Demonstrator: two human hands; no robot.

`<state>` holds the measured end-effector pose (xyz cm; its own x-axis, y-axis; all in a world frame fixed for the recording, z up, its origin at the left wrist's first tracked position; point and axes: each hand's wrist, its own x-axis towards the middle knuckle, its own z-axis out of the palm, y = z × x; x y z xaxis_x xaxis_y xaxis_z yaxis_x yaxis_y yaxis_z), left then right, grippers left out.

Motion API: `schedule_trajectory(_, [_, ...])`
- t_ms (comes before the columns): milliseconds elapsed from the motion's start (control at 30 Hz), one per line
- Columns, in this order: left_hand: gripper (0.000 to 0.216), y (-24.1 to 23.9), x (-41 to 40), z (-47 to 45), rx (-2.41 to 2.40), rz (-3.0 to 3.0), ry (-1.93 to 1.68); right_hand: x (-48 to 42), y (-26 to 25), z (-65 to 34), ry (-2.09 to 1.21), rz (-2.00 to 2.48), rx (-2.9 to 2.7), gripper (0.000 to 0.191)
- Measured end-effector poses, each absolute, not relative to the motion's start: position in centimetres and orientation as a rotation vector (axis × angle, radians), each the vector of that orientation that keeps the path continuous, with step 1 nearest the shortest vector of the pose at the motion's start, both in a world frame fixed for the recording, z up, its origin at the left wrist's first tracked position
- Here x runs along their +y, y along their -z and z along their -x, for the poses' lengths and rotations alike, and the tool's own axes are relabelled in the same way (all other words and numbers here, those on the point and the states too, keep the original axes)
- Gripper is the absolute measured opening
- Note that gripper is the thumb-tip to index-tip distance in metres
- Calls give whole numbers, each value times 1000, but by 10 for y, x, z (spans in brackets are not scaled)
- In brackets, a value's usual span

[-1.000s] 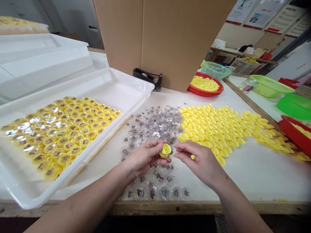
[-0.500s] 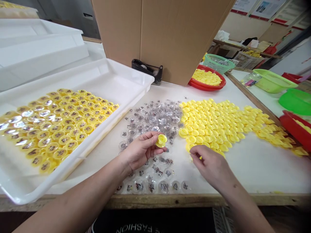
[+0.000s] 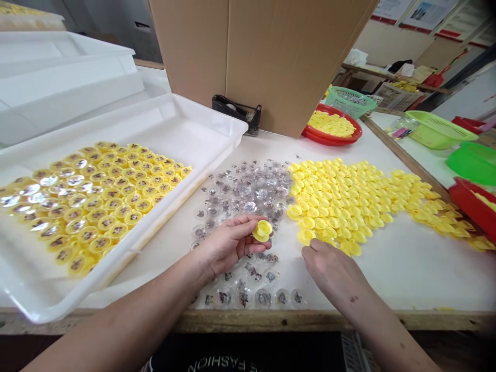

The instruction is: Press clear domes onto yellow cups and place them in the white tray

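Note:
My left hand (image 3: 231, 242) pinches a small yellow cap (image 3: 262, 230) between thumb and fingers, held just above a spread of clear domes with dark figures inside (image 3: 243, 196). My right hand (image 3: 332, 269) rests low on the table with its fingers curled toward the near edge of the pile of yellow caps (image 3: 349, 199); its fingertips are turned away from me, so what they hold, if anything, is hidden. A row of clear domes (image 3: 251, 297) lies along the table's front edge between my arms.
A white tray (image 3: 182, 132) at the left holds several rows of assembled yellow pieces with clear tops (image 3: 93, 199). Behind stand a large cardboard box (image 3: 263, 57) and a black tape dispenser (image 3: 237, 113). Red (image 3: 334, 135) and green (image 3: 437, 135) baskets sit at the right.
My right hand left the cap held by the left hand and dropped to the near edge of the yellow pile. The left hand keeps its cap almost in place.

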<state>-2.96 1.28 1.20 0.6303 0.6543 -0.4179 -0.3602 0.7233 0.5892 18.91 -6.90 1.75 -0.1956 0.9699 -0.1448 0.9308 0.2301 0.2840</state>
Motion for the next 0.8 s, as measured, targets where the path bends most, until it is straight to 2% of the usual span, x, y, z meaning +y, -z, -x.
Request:
schedule_trajectory(167, [18, -11, 11, 29, 642, -490, -603, -69, -38, -210, -63, -2110, 2389, 16])
schedule_trajectory(300, [18, -8, 11, 30, 638, -522, -642, -72, -50, -238, -84, -2364, 2336, 12])
schedule_trajectory(667, [23, -9, 14, 34, 718, -601, -635, -73, -35, -238, 268, -2303, 2296, 18])
schedule_trajectory(800, [24, -11, 18, 37, 724, -588, -680, -73, -36, -238, 338, -2418, 2377, 16])
